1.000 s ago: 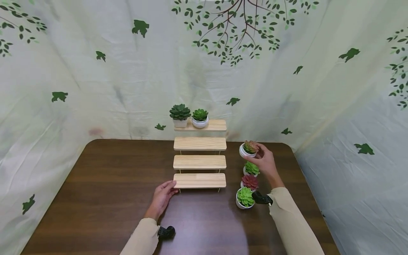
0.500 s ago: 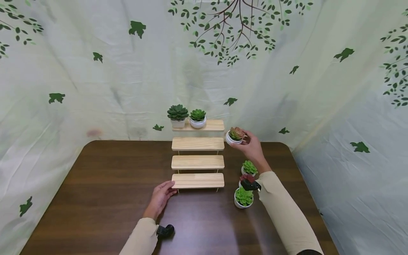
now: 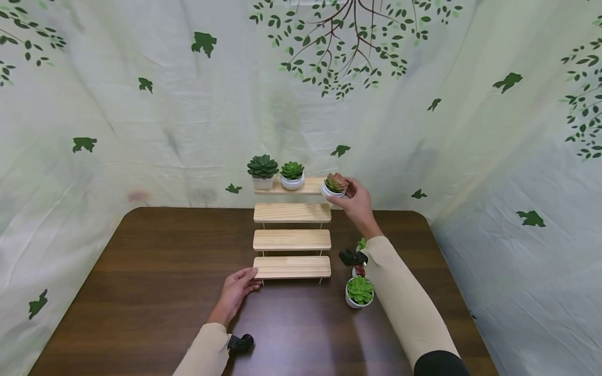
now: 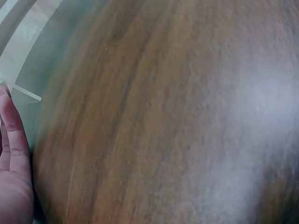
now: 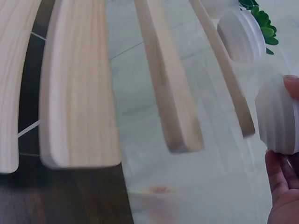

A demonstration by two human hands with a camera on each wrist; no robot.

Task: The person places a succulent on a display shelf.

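My right hand (image 3: 356,205) pinches a white ribbed pot with a reddish-green succulent (image 3: 336,183), fingers and thumb on its sides. The pot is at the right end of the top step of a tiered wooden stand (image 3: 292,239); in the right wrist view the held pot (image 5: 278,119) shows just off that step's end. A dark green succulent (image 3: 262,166) in a white pot and a smaller bright green succulent (image 3: 292,169) stand on the same step's left half. My left hand (image 3: 235,291) holds the left end of the lowest step, thumb near its top edge and fingers below.
A light green potted succulent (image 3: 359,290) stands on the dark wooden table (image 3: 155,282), right of the stand. Behind it a red succulent (image 3: 359,270) and another green one (image 3: 361,244) are partly hidden by the right sleeve (image 3: 400,292). A leaf-printed curtain (image 3: 188,130) hangs behind.
My right hand has carried the reddish succulent left and away from me, from the row of pots to the top step's right end. The left hand stays at the lowest step.
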